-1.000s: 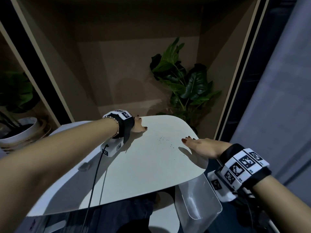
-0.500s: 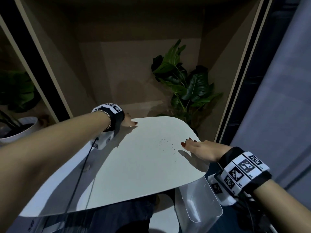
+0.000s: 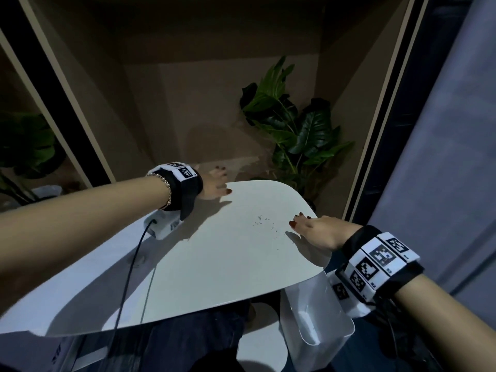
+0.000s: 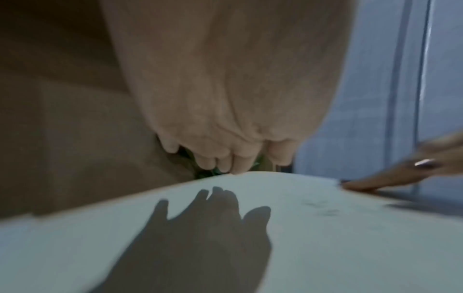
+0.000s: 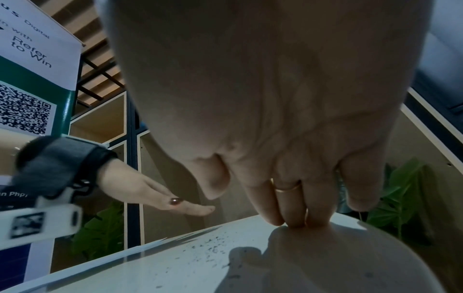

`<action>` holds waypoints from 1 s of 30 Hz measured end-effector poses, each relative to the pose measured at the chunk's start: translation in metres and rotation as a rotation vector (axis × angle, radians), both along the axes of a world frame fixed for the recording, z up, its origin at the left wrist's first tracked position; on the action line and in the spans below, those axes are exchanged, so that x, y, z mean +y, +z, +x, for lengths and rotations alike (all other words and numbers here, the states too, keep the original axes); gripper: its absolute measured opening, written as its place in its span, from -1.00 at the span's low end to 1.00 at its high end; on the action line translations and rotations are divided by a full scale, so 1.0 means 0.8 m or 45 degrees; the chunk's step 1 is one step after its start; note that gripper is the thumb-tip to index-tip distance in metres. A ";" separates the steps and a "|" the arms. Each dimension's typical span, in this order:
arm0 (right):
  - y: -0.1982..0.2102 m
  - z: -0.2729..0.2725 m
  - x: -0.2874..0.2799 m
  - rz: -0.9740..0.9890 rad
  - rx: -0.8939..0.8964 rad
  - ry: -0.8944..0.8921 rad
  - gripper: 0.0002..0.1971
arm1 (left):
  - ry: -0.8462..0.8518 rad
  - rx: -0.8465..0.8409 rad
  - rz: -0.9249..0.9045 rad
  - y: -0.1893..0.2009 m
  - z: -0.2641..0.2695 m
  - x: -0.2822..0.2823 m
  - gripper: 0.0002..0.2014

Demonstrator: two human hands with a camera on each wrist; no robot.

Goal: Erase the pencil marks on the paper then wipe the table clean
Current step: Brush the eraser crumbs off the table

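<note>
Nearest, at 5 o'clock below the table's near edge, a translucent white bin (image 3: 316, 315) stands on the floor just under the right forearm. Dark trousered legs (image 3: 193, 342) show beneath the table at 6 o'clock, and a black cable (image 3: 131, 269) hangs from the left wrist camera across the tabletop toward 7 o'clock.

The pale table (image 3: 214, 264) fills the middle of the head view. No paper can be told apart from its surface. A scatter of dark eraser crumbs (image 3: 261, 222) lies toward 1 o'clock on the tabletop, near the right-hand edge.

The right hand (image 3: 319, 230) lies at 3 o'clock, just beside the crumbs. Its fingers (image 5: 293, 216) are straight and close together, tips pressed on the tabletop; it holds nothing. A gold ring (image 5: 287, 188) sits on one finger.

The left hand (image 3: 214, 183) is farther off, at 12 o'clock over the table's far edge. Its fingers (image 4: 220, 158) are stretched out and nearly flat, holding nothing; its shadow falls on the tabletop, and whether the tips touch the edge cannot be told.

Beyond the table, a leafy plant (image 3: 292, 130) stands at 1 o'clock against a brown wall.
</note>
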State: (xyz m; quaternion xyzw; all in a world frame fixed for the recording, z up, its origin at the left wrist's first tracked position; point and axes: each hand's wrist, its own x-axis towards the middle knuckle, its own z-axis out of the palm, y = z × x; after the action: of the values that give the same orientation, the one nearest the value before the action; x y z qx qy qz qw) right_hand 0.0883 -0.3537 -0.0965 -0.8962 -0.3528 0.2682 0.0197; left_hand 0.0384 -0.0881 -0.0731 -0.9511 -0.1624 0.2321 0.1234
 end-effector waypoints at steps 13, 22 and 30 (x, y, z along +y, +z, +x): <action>-0.007 0.004 -0.001 0.062 0.033 -0.061 -0.47 | -0.313 0.187 -0.316 -0.040 -0.030 -0.080 -0.23; -0.003 0.008 -0.007 0.053 0.069 -0.064 -0.50 | 0.037 -0.161 -0.391 -0.017 -0.004 -0.036 -0.37; -0.008 0.007 -0.003 0.088 0.089 -0.063 -0.47 | 0.413 -0.235 -0.512 -0.060 0.033 -0.023 -0.09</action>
State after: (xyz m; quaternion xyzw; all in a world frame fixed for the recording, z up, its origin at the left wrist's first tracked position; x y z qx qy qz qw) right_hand 0.0936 -0.3562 -0.1026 -0.8936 -0.3386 0.2863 0.0697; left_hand 0.0652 -0.1064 -0.1208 -0.9352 -0.2737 0.1886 -0.1222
